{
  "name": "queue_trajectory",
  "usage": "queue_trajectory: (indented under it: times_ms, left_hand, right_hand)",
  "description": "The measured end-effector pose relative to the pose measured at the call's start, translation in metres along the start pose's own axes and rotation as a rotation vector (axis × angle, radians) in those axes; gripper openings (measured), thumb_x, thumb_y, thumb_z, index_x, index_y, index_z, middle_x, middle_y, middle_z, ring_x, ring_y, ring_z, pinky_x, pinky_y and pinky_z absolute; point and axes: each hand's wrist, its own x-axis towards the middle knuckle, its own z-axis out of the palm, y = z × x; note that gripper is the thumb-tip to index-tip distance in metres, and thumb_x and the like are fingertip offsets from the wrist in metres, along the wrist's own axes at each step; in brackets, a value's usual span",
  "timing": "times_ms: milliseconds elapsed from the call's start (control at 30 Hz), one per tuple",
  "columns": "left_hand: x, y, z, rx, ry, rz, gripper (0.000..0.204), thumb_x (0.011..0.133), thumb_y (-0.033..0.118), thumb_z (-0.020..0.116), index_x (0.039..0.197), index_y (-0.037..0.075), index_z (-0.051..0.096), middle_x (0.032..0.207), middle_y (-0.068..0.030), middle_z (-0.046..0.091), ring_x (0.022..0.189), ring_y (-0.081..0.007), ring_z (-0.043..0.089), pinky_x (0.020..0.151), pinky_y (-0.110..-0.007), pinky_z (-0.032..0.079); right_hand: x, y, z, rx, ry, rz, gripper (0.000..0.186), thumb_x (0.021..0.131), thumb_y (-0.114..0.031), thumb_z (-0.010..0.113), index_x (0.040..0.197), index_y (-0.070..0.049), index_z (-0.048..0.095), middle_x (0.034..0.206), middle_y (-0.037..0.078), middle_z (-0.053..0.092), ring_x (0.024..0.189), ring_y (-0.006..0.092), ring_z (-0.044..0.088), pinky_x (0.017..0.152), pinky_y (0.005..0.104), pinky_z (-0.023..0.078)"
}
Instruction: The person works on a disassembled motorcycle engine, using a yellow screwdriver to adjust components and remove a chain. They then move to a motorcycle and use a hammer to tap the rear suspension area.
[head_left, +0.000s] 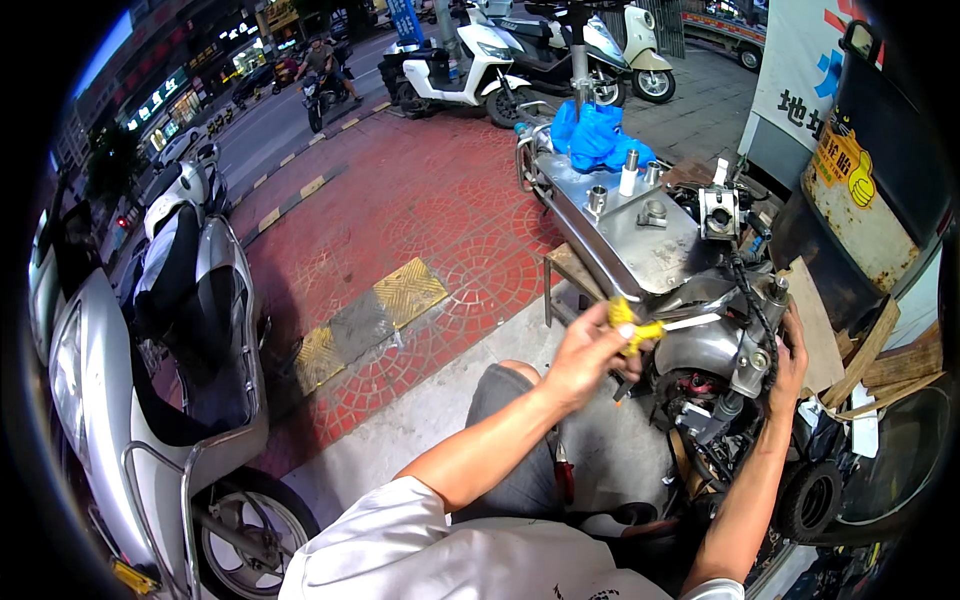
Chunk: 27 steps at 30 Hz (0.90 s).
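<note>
In my left hand [590, 355] is a screwdriver [640, 332] with a yellow handle; my fingers are closed round it. Its pale shaft points right, over the rounded silver metal cover [700, 350] of a partly stripped scooter. My right hand [792, 352] is at the right side of the scooter's upright metal parts, beside a metal post [776, 290] and a dark cable [745, 285]. Its fingers curl in there, and whatever they grip is hidden. Below the cover, dark machine parts and hoses [712, 420] lie exposed.
A metal tray [625, 230] carries metal cups [597, 199], a white bottle [628, 178] and a blue bag [592, 135]. A silver scooter [110, 390] stands at left. Wood scraps [885, 355] and a tyre [810, 500] lie at right. Further scooters [490, 55] are parked behind.
</note>
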Motion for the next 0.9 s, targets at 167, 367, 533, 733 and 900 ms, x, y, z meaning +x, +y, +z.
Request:
queue_trajectory:
  times_ms: [167, 367, 533, 733, 900]
  left_hand:
    - [0.003, 0.002, 0.078, -0.001, -0.223, 0.029, 0.034, 0.102, 0.017, 0.068, 0.127, -0.001, 0.055, 0.104, -0.0119, 0.069, 0.086, -0.0196, 0.072, 0.075, -0.034, 0.061]
    - [-0.004, -0.028, 0.143, -0.03, -0.382, -0.138, 0.029, 0.103, 0.013, 0.065, 0.127, -0.002, 0.059, 0.108, -0.0073, 0.07, 0.089, -0.0132, 0.07, 0.077, -0.028, 0.058]
    - [-0.001, -0.036, 0.151, 0.8, -0.424, 0.432, 0.011, 0.097, 0.006, 0.066, 0.1, -0.003, 0.073, 0.094, -0.0121, 0.072, 0.085, -0.0223, 0.07, 0.078, -0.032, 0.055]
    - [0.062, -0.011, 0.159, 1.214, -0.235, 1.099, 0.017, 0.091, 0.017, 0.071, 0.098, 0.002, 0.071, 0.112, -0.0142, 0.068, 0.11, -0.0339, 0.061, 0.098, -0.044, 0.047]
    - [0.108, -0.024, 0.163, 1.455, -0.205, 1.02, 0.034, 0.092, 0.023, 0.072, 0.12, 0.005, 0.067, 0.133, -0.0147, 0.062, 0.125, -0.0358, 0.055, 0.106, -0.048, 0.044]
  right_hand:
    - [-0.027, -0.059, -0.002, -0.077, 0.193, -0.121, 0.065, 0.103, -0.039, 0.055, 0.151, 0.004, 0.048, 0.159, 0.024, 0.044, 0.147, 0.0346, 0.043, 0.121, 0.0461, 0.031]
    - [-0.074, -0.143, 0.039, 0.222, 0.219, -0.103, 0.043, 0.104, -0.03, 0.058, 0.131, 0.003, 0.059, 0.144, 0.028, 0.056, 0.138, 0.0372, 0.052, 0.118, 0.0486, 0.037]
    - [-0.089, -0.132, 0.009, 0.515, 0.365, -0.107, 0.044, 0.107, -0.027, 0.055, 0.14, 0.003, 0.049, 0.135, 0.028, 0.063, 0.126, 0.0344, 0.062, 0.11, 0.0437, 0.047]
    - [-0.086, -0.104, -0.075, -0.289, 0.22, 0.36, 0.046, 0.098, -0.016, 0.07, 0.137, 0.003, 0.054, 0.091, 0.015, 0.072, 0.078, 0.0196, 0.068, 0.073, 0.0322, 0.055]
    - [-0.076, -0.094, -0.087, -0.365, 0.197, 0.287, 0.041, 0.091, -0.011, 0.079, 0.124, 0.006, 0.062, 0.096, 0.008, 0.071, 0.086, 0.0129, 0.064, 0.081, 0.0281, 0.053]
